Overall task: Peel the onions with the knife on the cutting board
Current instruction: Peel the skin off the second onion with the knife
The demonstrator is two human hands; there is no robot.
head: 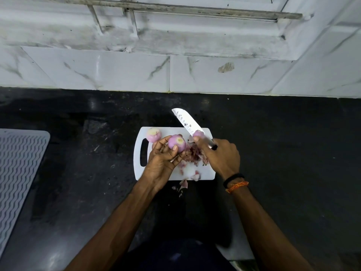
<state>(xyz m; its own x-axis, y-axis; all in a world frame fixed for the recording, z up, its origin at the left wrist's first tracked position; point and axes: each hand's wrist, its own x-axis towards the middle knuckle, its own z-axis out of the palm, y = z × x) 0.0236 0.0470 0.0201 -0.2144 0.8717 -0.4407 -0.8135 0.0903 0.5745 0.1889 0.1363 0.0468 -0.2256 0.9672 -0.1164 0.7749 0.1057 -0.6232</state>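
White board: the plastic cutting board (203, 174) lay on the black counter (283, 145), its handle slot at the left edge.
Left hand: the left hand (163, 160) held one onion (177, 142) above the board's left half, fingers and thumb curled round it from below, cut end facing up.
Held onion: pale purple and smooth, with no dry skin showing (so it looked peeled, or all but).
Right hand: the right hand (222, 156) gripped the handle of the knife (186, 123), fingers wrapped tight, blade slanting up and away past the board's far edge.
Second onion: another peeled onion (153, 134) sat at the far left corner of the board, just beside the handle slot.
Third onion: a pinkish onion (198, 133) showed near the far right edge, against the blade by the right hand's fingertips; whether it was peeled I could not tell.
Peels: a heap of dark skins (195, 154) covered the middle of the board, with a few scraps (183, 183) spilled over the near edge onto the counter.
Progress: judging by this, at least two onions were done and the job was well along; what seemed left was the third onion and any last bits of skin.
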